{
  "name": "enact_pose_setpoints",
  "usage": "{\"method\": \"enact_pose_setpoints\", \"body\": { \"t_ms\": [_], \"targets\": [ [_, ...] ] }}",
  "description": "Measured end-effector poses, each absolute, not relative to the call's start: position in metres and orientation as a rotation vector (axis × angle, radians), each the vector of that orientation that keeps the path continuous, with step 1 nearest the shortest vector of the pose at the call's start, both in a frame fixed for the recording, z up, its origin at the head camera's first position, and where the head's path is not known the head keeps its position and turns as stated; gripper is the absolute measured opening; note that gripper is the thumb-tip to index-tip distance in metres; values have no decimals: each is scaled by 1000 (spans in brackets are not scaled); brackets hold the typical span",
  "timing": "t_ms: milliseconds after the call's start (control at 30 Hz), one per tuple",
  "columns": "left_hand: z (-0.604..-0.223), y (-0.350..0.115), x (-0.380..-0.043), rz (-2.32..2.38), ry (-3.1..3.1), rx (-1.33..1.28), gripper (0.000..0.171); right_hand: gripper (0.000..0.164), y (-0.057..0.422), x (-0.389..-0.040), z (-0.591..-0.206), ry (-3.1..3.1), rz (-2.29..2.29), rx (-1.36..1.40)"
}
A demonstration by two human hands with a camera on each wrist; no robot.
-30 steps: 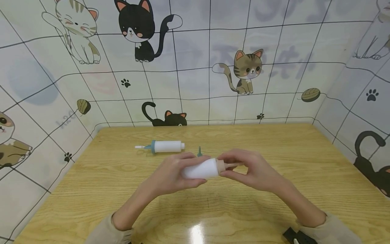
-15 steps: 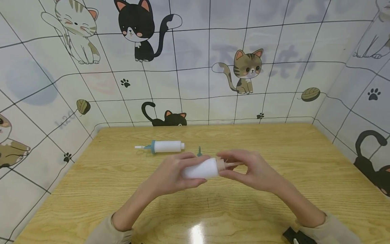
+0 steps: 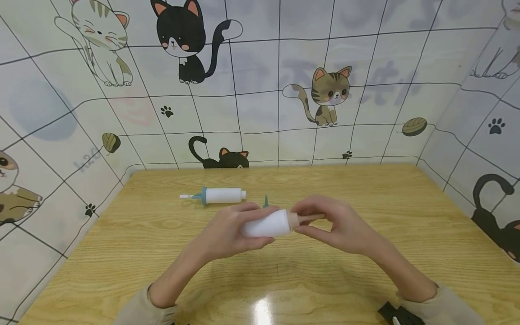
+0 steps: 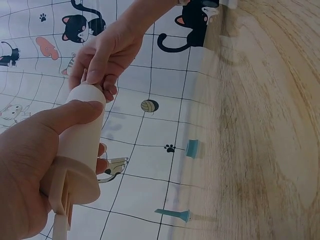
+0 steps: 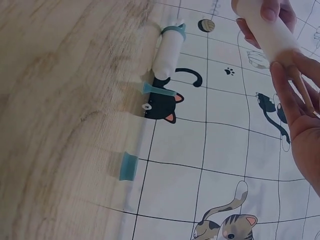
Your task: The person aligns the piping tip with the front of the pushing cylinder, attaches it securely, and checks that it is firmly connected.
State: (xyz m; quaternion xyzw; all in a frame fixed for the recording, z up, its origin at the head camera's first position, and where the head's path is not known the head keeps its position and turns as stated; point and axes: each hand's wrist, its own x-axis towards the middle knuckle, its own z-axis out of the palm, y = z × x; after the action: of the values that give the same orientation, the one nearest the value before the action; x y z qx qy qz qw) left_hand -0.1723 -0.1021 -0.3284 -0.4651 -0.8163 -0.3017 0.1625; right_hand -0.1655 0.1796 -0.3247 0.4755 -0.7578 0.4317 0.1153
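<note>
My left hand grips a white cylindrical bottle, held on its side above the table. At its right end are a beige collar and a slim beige nozzle. The thumb and fingers of my right hand pinch around that beige end. In the left wrist view, the bottle's other end shows a wide beige base with a narrow handle-like piece reaching past the palm.
A similar white bottle with a teal collar lies toward the back left. Beside it stands a teal nozzle. A teal ring-like piece sits farther along the table, hidden by my hands in the head view. Behind rises a cat-patterned wall.
My right hand has risen slightly, its fingers shifting a little at the bottle's beige end. The left hand and bottle are almost still.
</note>
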Motion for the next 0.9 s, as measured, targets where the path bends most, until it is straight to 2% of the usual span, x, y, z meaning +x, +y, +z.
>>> {"method": "enact_pose_setpoints", "body": {
  "t_ms": [333, 533, 700, 800, 900],
  "targets": [
    [-331, -103, -172, -846, -2325, -1325, 56, 36, 177, -165, -331, -2162, 1290, 1390],
    [-332, -103, -171, -835, -2292, -1346, 56, 26, 176, -165, -335, -2157, 1346, 1416],
    [-332, -102, -170, -820, -2276, -1353, 56, 18, 176, -164, -337, -2254, 1325, 1318],
    [-332, -102, -170, -815, -2275, -1351, 56, 19, 177, -162, -336, -2331, 1331, 1255],
    [-332, -103, -170, -811, -2281, -1343, 56, 27, 179, -161, -334, -2383, 1330, 1233]
  ]
}}
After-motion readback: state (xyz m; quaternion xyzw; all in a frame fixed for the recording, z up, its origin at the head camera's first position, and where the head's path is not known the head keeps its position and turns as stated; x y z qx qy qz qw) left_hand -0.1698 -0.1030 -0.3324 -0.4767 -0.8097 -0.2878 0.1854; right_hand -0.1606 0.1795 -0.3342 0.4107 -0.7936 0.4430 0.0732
